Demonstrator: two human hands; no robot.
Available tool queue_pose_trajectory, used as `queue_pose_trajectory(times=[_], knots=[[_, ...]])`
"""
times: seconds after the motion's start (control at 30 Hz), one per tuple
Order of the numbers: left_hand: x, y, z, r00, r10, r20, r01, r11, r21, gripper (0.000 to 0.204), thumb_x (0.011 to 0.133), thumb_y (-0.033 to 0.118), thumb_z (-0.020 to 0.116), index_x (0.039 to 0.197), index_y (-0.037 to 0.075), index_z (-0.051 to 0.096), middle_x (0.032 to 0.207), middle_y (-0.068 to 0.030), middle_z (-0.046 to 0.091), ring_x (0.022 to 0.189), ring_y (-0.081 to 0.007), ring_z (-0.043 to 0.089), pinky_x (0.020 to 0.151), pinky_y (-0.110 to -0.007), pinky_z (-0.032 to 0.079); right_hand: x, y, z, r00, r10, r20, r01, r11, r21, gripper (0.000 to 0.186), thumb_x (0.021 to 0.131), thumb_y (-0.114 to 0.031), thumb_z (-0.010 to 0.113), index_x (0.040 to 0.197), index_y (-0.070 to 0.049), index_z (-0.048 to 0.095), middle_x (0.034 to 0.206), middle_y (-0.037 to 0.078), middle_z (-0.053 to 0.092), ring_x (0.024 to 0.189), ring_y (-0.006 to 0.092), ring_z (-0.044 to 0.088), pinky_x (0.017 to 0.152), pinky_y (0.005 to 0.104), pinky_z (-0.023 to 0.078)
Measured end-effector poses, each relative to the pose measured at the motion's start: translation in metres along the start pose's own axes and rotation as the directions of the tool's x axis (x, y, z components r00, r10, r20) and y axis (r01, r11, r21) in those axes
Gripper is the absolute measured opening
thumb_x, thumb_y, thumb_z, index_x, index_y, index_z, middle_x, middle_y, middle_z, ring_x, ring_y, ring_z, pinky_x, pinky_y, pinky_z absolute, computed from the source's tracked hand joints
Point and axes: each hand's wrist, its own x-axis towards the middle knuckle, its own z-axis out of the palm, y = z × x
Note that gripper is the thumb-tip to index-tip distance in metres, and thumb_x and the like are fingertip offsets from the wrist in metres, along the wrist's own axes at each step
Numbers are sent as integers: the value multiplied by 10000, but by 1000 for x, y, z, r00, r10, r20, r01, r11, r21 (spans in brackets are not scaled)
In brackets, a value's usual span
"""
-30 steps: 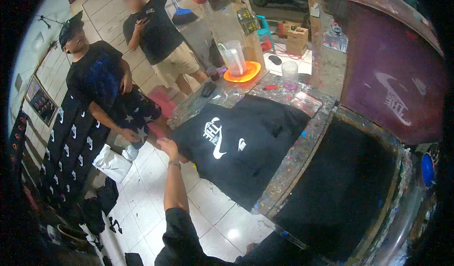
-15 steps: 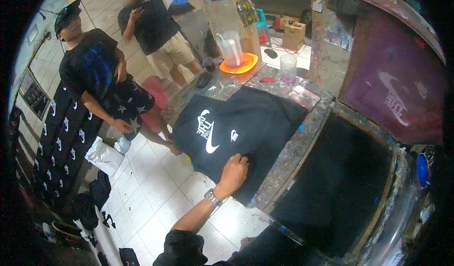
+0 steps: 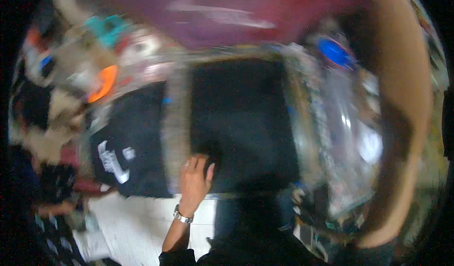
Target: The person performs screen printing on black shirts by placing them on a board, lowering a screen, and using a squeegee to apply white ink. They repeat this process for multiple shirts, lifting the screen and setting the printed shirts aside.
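Observation:
My left hand (image 3: 195,181), with a watch (image 3: 182,215) on the wrist and a ring on one finger, is over the near left edge of a black cloth panel (image 3: 241,119) lying flat on the bench. Its fingers are apart, and I see nothing held in them. My right forearm (image 3: 406,100) rises along the right side, its hand beyond the upper edge. Left of the panel lies a black cloth piece (image 3: 142,133) with white printing. A purple screen-printing screen (image 3: 293,15) with a pale design stands tilted up at the far side. The picture is blurred by motion.
A paint-smeared strip of bench (image 3: 176,124) divides the two cloths. An orange plate (image 3: 103,84) sits at the far left, near a teal stool (image 3: 108,31). On the right are a blue round container (image 3: 335,53) and clear plastic (image 3: 347,133). White floor tiles (image 3: 132,228) show below.
The view has swung right. My left hand has moved from the printed cloth to the edge of the plain black panel. My right forearm has come into view, raised on the right.

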Motion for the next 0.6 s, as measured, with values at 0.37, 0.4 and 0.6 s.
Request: queue_pose_trajectory(times=[0.37, 0.4, 0.6], knots=[[25, 44, 64, 963, 137, 231, -214, 912, 350, 826, 889, 655, 552, 1573, 266, 298, 1662, -113, 157, 1519, -409, 104, 1166, -671, 60, -32, -2, -21, 997, -15, -82, 11, 999, -52, 751, 886, -654, 481, 1386, -99, 562, 1354, 209, 586, 1280, 327, 554, 1065, 434, 429], [23, 43, 61, 962, 139, 237, -218, 911, 351, 827, 892, 663, 540, 1574, 264, 295, 1664, -113, 147, 1519, -411, 97, 1165, -672, 55, -34, -8, -21, 995, -16, -97, 10, 998, -62, 750, 883, -657, 479, 1382, -103, 568, 1349, 210, 591, 1277, 328, 558, 1062, 435, 434], [20, 54, 29, 960, 159, 229, -207, 957, 204, 854, 907, 649, 541, 1575, 182, 284, 1647, -184, 151, 1504, -468, 77, 1131, -719, 55, -70, -57, -9, 947, 7, -322, -40, 995, -94, 607, 852, -638, 536, 1130, -102, 602, 1066, 185, 642, 1050, 342, 638, 919, 445, 504]])
